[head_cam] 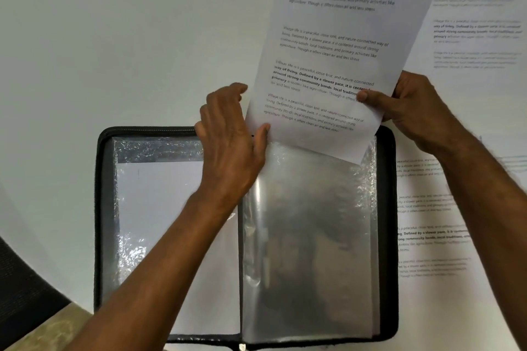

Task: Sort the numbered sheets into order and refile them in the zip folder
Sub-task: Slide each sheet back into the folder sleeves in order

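A black zip folder [104, 208] lay open flat on a white table [114, 37], its clear plastic sleeves spread on both halves. The right hand [413, 111] held a printed sheet marked with a handwritten 2 [336, 45], pinching its lower right edge with the thumb on the printed face and the fingers behind the paper. The sheet rose up and away from that hand, tilted, and its bottom corner sat at the top opening of the clear sleeve [310, 236] on the folder's right half, just below the hand; whether the corner had slipped inside the sleeve or only rested on it was hard to tell through the glare on the plastic.

The left hand [231, 139] was at the sheet's lower left edge, over the folder's spine. Its thumb touched the paper's bottom left corner where the sleeve mouth began, while the fingers stayed loosely curled and part open, gripping nothing firmly as far as could be seen. Below and to the left of this hand, the left half of the folder showed a sleeve with a white sheet [159, 208] already inside it.

To the right of the right hand, more printed sheets [433, 225] lay flat on the table beside the folder, with another one [476, 37] farther up, behind the raised page
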Available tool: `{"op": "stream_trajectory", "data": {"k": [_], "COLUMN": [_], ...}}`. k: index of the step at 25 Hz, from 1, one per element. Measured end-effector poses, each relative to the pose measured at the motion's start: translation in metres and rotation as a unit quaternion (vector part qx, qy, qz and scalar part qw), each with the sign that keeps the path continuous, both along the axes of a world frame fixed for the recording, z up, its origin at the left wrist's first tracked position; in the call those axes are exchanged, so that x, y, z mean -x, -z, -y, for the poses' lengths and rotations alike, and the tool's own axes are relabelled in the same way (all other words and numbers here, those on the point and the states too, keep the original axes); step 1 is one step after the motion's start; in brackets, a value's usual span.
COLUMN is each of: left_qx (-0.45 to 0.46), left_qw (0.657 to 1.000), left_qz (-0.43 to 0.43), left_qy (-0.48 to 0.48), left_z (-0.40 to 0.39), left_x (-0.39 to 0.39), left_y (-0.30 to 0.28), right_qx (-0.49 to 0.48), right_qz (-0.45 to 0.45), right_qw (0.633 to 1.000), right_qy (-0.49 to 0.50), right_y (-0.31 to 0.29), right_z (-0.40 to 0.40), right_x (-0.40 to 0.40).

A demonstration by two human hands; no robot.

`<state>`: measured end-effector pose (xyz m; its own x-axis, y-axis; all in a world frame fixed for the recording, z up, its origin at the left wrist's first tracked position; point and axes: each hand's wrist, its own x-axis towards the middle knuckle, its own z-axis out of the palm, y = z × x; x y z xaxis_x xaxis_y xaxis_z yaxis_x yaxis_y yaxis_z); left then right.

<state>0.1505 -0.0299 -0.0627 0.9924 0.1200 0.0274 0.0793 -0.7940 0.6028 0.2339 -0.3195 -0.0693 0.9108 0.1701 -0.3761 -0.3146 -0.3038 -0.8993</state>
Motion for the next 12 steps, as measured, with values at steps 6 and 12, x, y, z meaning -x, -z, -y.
{"op": "stream_trajectory", "data": {"k": [6, 12], "left_qx": [-0.141, -0.16], "left_qw": [0.977, 0.966], "left_qz": [-0.035, -0.062], "left_qy": [0.158, 0.195], "left_z": [0.012, 0.014], "left_x": [0.007, -0.003], "left_y": [0.008, 0.002], "right_qx": [0.03, 0.027], "right_qz": [0.023, 0.011], "right_qw": [0.999, 0.999], "right_qy": [-0.001, -0.027], "right_y": [0.001, -0.002], "right_z": [-0.001, 0.0], "right_x": [-0.004, -0.005]}}
